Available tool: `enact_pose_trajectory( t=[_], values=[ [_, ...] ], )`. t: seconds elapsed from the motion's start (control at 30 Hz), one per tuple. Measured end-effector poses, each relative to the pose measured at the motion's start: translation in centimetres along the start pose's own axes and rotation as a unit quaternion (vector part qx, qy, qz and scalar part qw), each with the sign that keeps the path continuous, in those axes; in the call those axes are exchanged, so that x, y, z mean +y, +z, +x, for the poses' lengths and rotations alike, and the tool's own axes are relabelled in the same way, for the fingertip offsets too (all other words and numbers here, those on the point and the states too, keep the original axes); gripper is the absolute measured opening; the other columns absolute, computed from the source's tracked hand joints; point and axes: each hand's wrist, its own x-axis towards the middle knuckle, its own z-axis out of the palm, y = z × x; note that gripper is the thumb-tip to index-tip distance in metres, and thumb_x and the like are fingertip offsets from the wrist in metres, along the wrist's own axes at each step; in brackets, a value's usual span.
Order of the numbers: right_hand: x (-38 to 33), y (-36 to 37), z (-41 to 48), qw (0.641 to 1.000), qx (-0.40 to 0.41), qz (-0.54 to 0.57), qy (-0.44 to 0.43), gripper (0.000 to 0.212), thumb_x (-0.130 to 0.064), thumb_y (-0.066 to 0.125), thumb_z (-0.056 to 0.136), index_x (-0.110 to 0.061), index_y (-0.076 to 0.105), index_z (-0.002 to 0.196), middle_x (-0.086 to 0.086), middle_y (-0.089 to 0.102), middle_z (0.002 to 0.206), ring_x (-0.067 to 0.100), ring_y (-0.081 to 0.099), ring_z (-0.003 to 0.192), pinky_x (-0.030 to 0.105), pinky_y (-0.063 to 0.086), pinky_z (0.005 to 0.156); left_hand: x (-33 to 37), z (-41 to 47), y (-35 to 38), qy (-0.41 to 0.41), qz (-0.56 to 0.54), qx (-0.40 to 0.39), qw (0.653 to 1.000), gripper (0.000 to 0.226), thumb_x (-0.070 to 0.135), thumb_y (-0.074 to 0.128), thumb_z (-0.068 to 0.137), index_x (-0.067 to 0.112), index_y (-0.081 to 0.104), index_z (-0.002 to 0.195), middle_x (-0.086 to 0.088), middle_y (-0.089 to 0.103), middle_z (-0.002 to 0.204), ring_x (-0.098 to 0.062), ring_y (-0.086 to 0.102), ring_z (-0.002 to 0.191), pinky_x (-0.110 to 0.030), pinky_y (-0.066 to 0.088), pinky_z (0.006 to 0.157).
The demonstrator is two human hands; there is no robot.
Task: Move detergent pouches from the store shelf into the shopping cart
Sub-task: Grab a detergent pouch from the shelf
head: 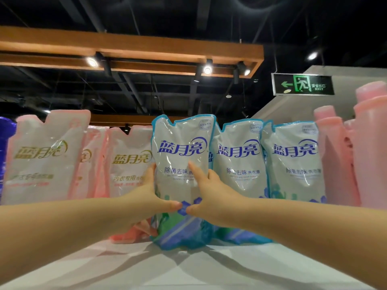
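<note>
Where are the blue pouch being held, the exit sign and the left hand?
blue pouch (181,151): head view, its printed front.
exit sign (302,84): head view, the green running figure.
left hand (146,196): head view, middle of the hand.

Front pouch (181,141) stands left of 2 pouches (240,162).

Left forearm (62,227) and right forearm (303,227): both bare up to the near frame edge. Left hand (150,197) and right hand (209,197) bare too. Fingers (193,170) slender; nails too blurred to tell.
</note>
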Motion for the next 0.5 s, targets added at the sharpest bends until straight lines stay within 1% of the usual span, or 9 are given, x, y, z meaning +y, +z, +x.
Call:
enact_pose_trajectory(
  t=[0.07, 0.13, 0.17, 0.2, 0.27, 0.37, 0.5],
  values=[
    [0.1, 0.1, 0.1, 1.0, 0.0, 0.002, 0.004, 0.096, -0.025, 0.063, 0.087, -0.045, -0.01, 0.146, 0.004, 0.002, 0.156, 0.026, 0.053, 0.114, 0.031, 0.047, 0.094, 0.1, 0.1, 0.2, -0.019, -0.007, -0.005, 1.0, 0.119, 0.022, 0.077, 0.074, 0.047, -0.017, 0.141, 0.003, 0.037, 0.142, -0.027, 0.049, 0.117, -0.041, 0.054, 0.072],
    [0.1, 0.2, 0.1, 1.0, 0.001, 0.0, 0.005, 0.095, -0.024, 0.062, 0.088, -0.044, -0.01, 0.146, 0.004, 0.001, 0.155, 0.023, 0.05, 0.106, 0.033, 0.046, 0.096, 0.2, 0.1, 0.4, -0.03, -0.007, -0.005, 1.0, 0.119, 0.023, 0.078, 0.074, 0.049, -0.017, 0.14, 0.001, 0.035, 0.146, -0.03, 0.05, 0.118, -0.044, 0.056, 0.067],
    [0.0, 0.3, 0.0, 1.0, 0.002, -0.002, 0.006, 0.094, -0.023, 0.062, 0.088, -0.044, -0.009, 0.146, 0.004, 0.002, 0.155, 0.023, 0.049, 0.107, 0.034, 0.046, 0.097, 0.2, 0.2, 0.4, -0.031, -0.001, 0.001, 1.0, 0.118, 0.023, 0.077, 0.075, 0.048, -0.017, 0.141, 0.0, 0.035, 0.146, -0.031, 0.05, 0.118, -0.046, 0.057, 0.068],
    [0.0, 0.4, -0.1, 1.0, 0.005, -0.006, 0.007, 0.093, -0.023, 0.061, 0.088, -0.044, -0.008, 0.146, 0.004, 0.004, 0.155, 0.026, 0.05, 0.111, 0.036, 0.046, 0.098, 0.2, 0.2, 0.5, -0.032, 0.002, 0.007, 0.999, 0.116, 0.023, 0.077, 0.075, 0.048, -0.016, 0.141, -0.001, 0.036, 0.144, -0.031, 0.05, 0.117, -0.047, 0.057, 0.069],
    [-0.2, 0.4, -0.4, 1.0, 0.018, -0.02, 0.005, 0.091, -0.024, 0.062, 0.087, -0.042, -0.004, 0.147, 0.006, 0.012, 0.15, 0.029, 0.047, 0.119, 0.04, 0.045, 0.1, 0.0, 0.3, 0.5, -0.031, 0.002, 0.011, 0.999, 0.113, 0.024, 0.076, 0.076, 0.047, -0.012, 0.142, -0.002, 0.041, 0.14, -0.029, 0.053, 0.111, -0.047, 0.058, 0.068],
    [-0.7, 0.3, -0.9, 1.0, 0.013, -0.028, 0.0, 0.088, -0.026, 0.061, 0.087, -0.039, 0.0, 0.147, 0.008, 0.024, 0.138, 0.029, 0.047, 0.116, 0.042, 0.044, 0.1, -0.4, 0.4, 0.3, -0.027, -0.004, -0.003, 1.0, 0.108, 0.023, 0.075, 0.076, 0.048, -0.006, 0.142, -0.002, 0.046, 0.134, -0.027, 0.055, 0.108, -0.042, 0.059, 0.064],
    [-1.1, 0.5, -1.6, 1.0, -0.001, -0.012, -0.001, 0.089, -0.022, 0.061, 0.086, -0.039, 0.0, 0.148, 0.006, 0.024, 0.14, 0.028, 0.047, 0.118, 0.04, 0.043, 0.101, -0.7, 0.2, 0.1, -0.02, -0.022, -0.026, 0.999, 0.105, 0.022, 0.076, 0.075, 0.054, 0.001, 0.141, 0.0, 0.048, 0.134, -0.027, 0.055, 0.111, -0.046, 0.059, 0.068]
  ],
)
